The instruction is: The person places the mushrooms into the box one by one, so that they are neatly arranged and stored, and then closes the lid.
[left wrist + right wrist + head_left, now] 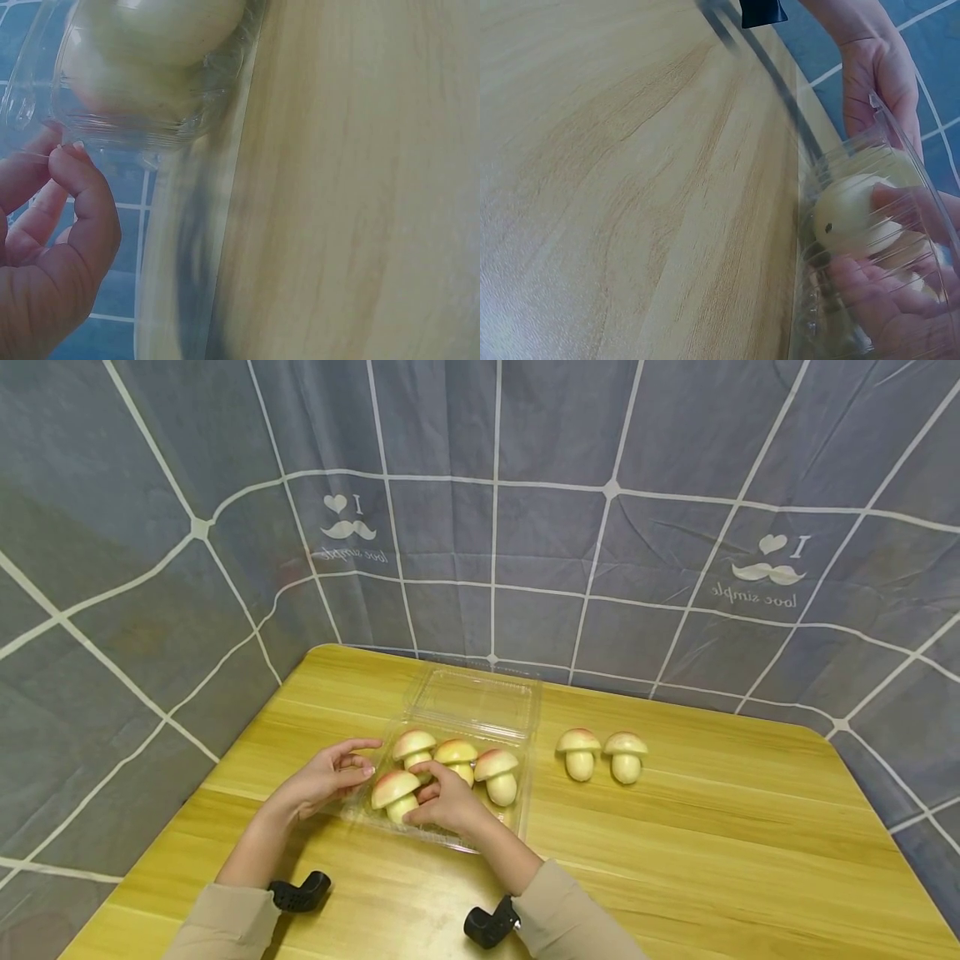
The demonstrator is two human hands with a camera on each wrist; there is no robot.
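Mushroom-shaped pieces (498,765): six total; four inside container (438,836), two outside. Clear container: one. Lid (474,700): one. Hands (453,802): two, one left, one right. Sleeves (232,912): two. Black wrist attachments (302,892): two. Tabletop (712,843): one. Moustache prints (348,530) on backdrop (551,535): two.

Head view: from above, at wearer's head, facing forward and down; widest, taking in wood-grain table (735,843) and grid-patterned curtain (555,535). Left wrist view: close beside left hand (64,240), clear plastic clamshell box (142,127) at upper left. Right wrist view: close, facing across table; box lower right, left hand beyond. Both wrist views share box, left hand, table.
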